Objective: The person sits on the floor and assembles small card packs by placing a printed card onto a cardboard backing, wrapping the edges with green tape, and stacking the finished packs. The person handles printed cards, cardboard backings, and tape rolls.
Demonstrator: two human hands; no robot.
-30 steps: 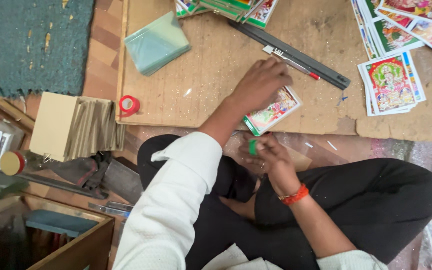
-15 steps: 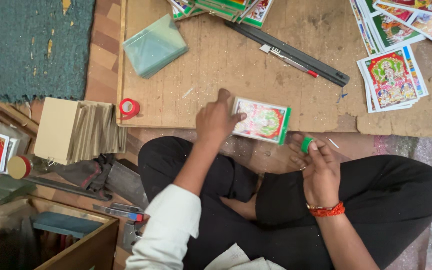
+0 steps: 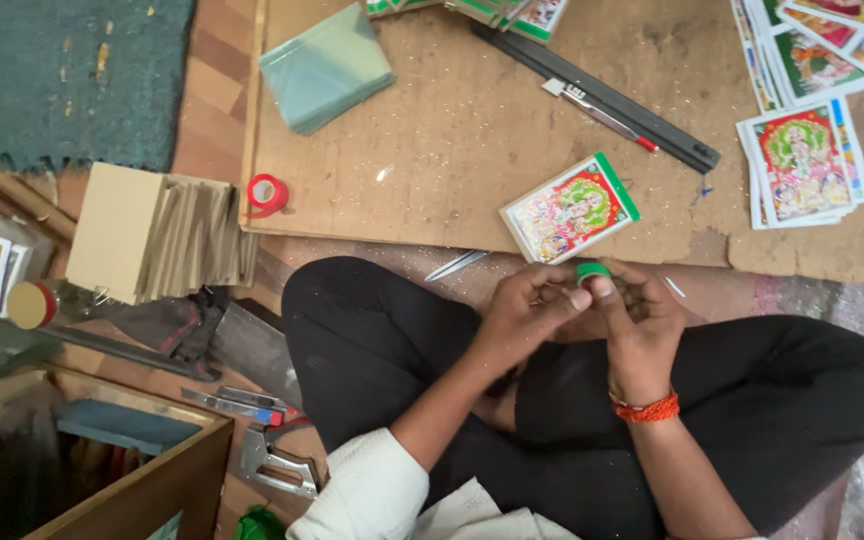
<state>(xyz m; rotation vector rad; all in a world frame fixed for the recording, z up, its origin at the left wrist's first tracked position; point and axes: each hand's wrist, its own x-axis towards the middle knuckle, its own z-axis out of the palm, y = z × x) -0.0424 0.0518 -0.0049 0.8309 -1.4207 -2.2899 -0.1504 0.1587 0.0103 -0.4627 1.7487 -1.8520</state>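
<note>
Over the crossed legs, the left hand (image 3: 527, 305) and right hand (image 3: 642, 310) together pinch a small round green tape roll (image 3: 592, 271), just below the glossy green-edged picture card (image 3: 570, 207) lying on the rough brown board (image 3: 452, 150).

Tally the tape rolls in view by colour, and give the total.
Green tape roll, held between both hands: 1
Red tape roll, on the brown board's left edge: 1
Total: 2
</note>
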